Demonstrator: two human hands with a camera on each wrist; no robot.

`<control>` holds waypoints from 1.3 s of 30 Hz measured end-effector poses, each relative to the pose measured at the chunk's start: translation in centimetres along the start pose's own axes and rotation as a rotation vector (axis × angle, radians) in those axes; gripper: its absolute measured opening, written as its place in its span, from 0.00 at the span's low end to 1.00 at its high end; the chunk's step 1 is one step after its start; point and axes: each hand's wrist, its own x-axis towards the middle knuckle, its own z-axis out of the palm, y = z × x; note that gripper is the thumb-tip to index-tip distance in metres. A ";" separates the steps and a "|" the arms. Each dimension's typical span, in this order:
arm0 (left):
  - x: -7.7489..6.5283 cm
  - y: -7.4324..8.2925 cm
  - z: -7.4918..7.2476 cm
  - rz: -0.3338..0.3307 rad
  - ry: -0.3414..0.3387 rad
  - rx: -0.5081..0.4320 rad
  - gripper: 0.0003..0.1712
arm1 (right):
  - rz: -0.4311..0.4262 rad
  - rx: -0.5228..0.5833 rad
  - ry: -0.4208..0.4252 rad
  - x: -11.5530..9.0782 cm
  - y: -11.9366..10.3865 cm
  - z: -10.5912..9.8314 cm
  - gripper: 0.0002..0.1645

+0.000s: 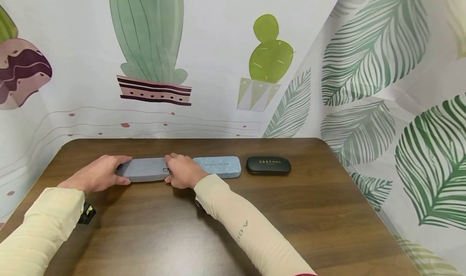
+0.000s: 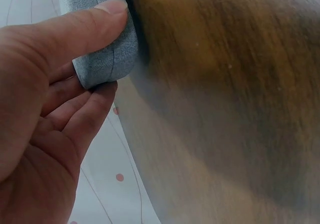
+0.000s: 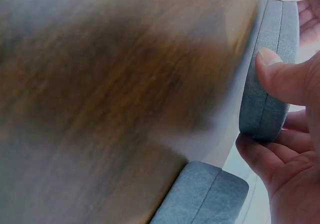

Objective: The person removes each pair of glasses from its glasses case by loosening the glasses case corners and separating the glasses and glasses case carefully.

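Observation:
A long grey-blue fabric glasses case (image 1: 145, 169) lies lengthwise toward the back left of the table, a small glasses mark on its top. My left hand (image 1: 100, 174) grips its left end; in the left wrist view the thumb presses the case's seamed side (image 2: 112, 58) and the fingers curl round the far side. At the other end, my right hand (image 1: 185, 171) holds the case between thumb and fingers, partly covering the lid. Just right of that hand is a light blue glasses case (image 1: 220, 167) with faint lettering, its corner also visible in the right wrist view.
A black glasses case (image 1: 268, 165) with gold lettering sits right of the light blue one. All three cases form a row along the back of the brown wooden table (image 1: 284, 223). Behind the table hangs a white cloth (image 1: 214, 66) printed with cacti and leaves.

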 end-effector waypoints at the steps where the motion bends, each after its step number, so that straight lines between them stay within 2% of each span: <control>1: 0.0 0.0 0.0 0.004 0.002 0.003 0.43 | -0.002 0.001 0.001 0.0 0.0 -0.1 0.30; 7: 0.0 0.1 -0.4 -0.005 -0.008 -0.009 0.43 | -0.015 -0.010 0.016 -0.1 0.0 -0.4 0.26; 13: -0.1 0.1 -0.6 -0.016 -0.019 -0.022 0.43 | -0.004 -0.010 0.010 0.0 -0.1 -0.7 0.28; 20: -0.1 0.4 -1.2 -0.012 -0.028 -0.029 0.43 | -0.009 -0.011 0.006 -0.1 0.0 -1.1 0.26; 27: 0.1 0.8 -1.7 -0.019 -0.040 -0.031 0.44 | 0.010 0.008 -0.004 -0.3 0.0 -1.8 0.32; 39: 0.1 1.2 -2.7 0.014 -0.028 -0.005 0.44 | -0.016 0.030 0.022 -0.8 0.2 -2.9 0.31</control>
